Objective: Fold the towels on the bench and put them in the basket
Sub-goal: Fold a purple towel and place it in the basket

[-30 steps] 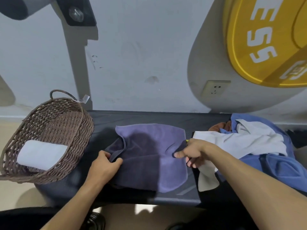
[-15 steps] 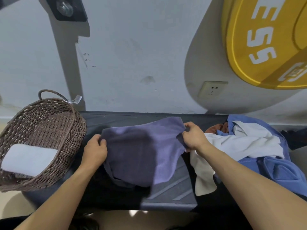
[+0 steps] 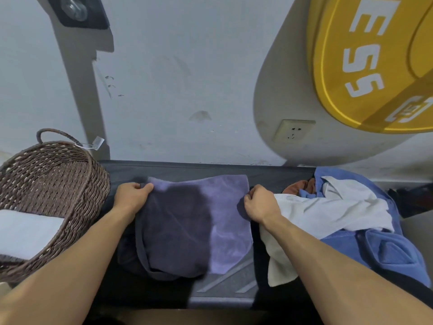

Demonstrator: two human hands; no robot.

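Observation:
A purple towel point(image 3: 199, 221) lies spread on the black bench point(image 3: 178, 170), its near edge hanging over the front. My left hand point(image 3: 131, 198) pinches its far left corner. My right hand point(image 3: 260, 202) pinches its right edge near the far right corner. A brown wicker basket point(image 3: 54, 184) stands at the bench's left end with a folded white towel point(image 3: 25, 231) inside. To the right lies a heap: a white towel point(image 3: 328, 209), a blue towel point(image 3: 379, 249) and an orange cloth point(image 3: 300, 186).
A grey wall rises right behind the bench, with a power socket point(image 3: 293, 131). A yellow weight plate point(image 3: 375, 62) hangs at the upper right. A dark bracket point(image 3: 77, 10) is at the top left.
Both hands carried the purple towel's corners away from me and laid them down near the bench's far edge; the towel now lies flatter than half a second ago.

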